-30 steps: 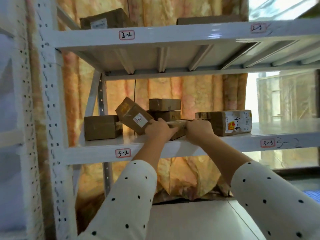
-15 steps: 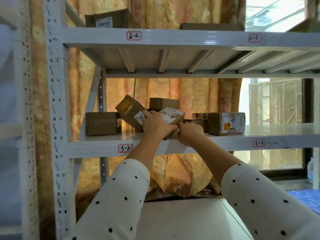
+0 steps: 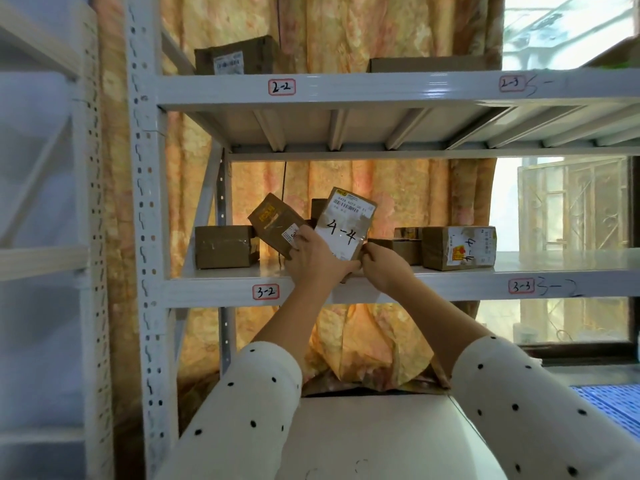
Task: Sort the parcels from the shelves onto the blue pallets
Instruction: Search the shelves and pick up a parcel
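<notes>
Now both hands [image 3: 320, 259] round parcel [image 3: 347, 225]

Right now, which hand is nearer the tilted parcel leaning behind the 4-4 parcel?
Left. The left hand touches the tilted parcel; the right hand sits farther right, across the 4-4 parcel.

An orange patterned curtain [image 3: 346, 26] is hanging behind everything, filling the view from 12 to 6 o'clock. At 3 o'clock, a window [image 3: 561, 251] is letting in daylight.
</notes>
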